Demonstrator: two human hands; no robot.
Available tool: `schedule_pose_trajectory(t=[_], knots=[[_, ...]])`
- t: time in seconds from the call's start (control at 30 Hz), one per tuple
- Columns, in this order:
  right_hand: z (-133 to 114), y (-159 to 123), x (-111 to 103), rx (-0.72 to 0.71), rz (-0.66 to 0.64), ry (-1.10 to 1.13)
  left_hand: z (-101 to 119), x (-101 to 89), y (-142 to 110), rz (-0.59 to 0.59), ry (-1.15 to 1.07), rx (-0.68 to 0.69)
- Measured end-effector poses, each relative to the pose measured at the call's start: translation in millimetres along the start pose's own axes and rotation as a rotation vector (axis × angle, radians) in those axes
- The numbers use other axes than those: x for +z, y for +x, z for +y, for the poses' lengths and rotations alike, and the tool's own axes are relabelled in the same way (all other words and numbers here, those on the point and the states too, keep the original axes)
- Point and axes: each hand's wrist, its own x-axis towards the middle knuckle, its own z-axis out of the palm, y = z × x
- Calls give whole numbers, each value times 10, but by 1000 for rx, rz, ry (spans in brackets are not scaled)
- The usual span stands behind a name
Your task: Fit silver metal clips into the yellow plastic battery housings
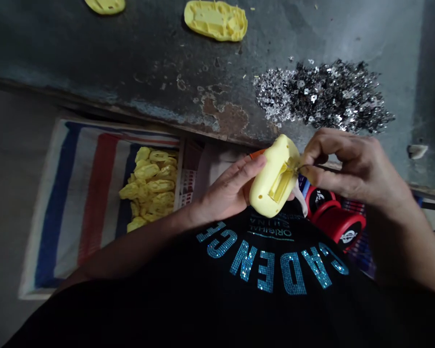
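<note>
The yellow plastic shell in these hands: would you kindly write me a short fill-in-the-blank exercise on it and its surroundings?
The left hand and right hand hold a plastic shell coloured ____.
A heap of small metal pieces lies nearer the ____ hand than the other.
More shells lie on a striped cloth with blue, white and ____ bands.
The black shirt shows the word ____ in sparkling blue letters.

Missing words: yellow; right; red; CADENCE.

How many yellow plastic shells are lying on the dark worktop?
2. One yellow plastic shell is cut off by the view's top edge; another lies to its right on the dark worktop. More may lie out of view.
</note>
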Motion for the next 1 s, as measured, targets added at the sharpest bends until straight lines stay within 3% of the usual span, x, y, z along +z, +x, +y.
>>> schedule_pose_trajectory(t=[0.23,0.5,0.67,0.77,0.87,1.0], knots=[[23,173,-144,12,-205,13,11,27,3,-29,47,-12],[34,239,-156,3,-239,-49,-26,31,41,-18,53,-6],[90,190,-146,22,-185,24,-27,27,34,42,2,7],[120,92,-90,79,-70,64,-39,23,27,59,-42,22],[178,-7,23,70,107,4,-54,9,31,81,-19,21],[256,-62,227,106,128,59,-68,23,38,125,83,53]])
